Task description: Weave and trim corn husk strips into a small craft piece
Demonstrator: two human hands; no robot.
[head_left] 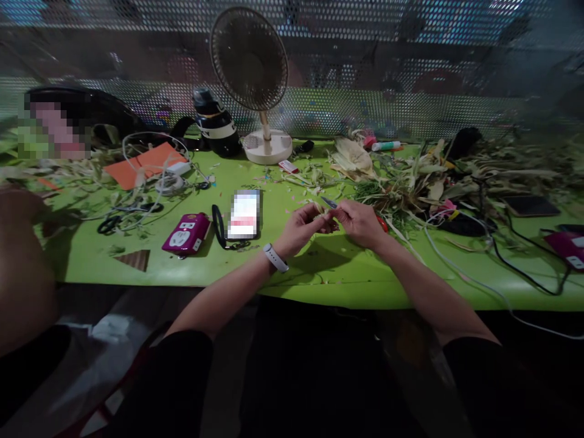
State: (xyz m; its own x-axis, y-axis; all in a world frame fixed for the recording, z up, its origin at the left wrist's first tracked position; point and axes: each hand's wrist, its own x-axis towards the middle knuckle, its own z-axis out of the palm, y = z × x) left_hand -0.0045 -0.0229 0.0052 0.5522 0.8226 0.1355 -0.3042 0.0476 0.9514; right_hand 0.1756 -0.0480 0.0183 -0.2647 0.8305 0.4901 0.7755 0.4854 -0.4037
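Observation:
My left hand (303, 228), with a pale band on its wrist, is closed in a pinch on a small pale-green piece of dried leaf (325, 210). Close against it, my right hand (358, 222) is wrapped round scissors; their pointed grey blades (329, 202) stick out over the left fingers. A red handle part (382, 224) shows behind the right hand. Both hands are just above the green table (314, 258). Leaf scraps (314, 176) lie scattered beyond them. The fingertips partly hide the leaf piece.
A heap of dried husks and leaves (420, 182) spreads at the right, with cables (449, 258). Left of my hands are a phone (245, 213) and a purple socket block (186, 234). Behind stand a fan (267, 146) and a dark bottle (219, 125). Another person's arm (22, 267) is at far left.

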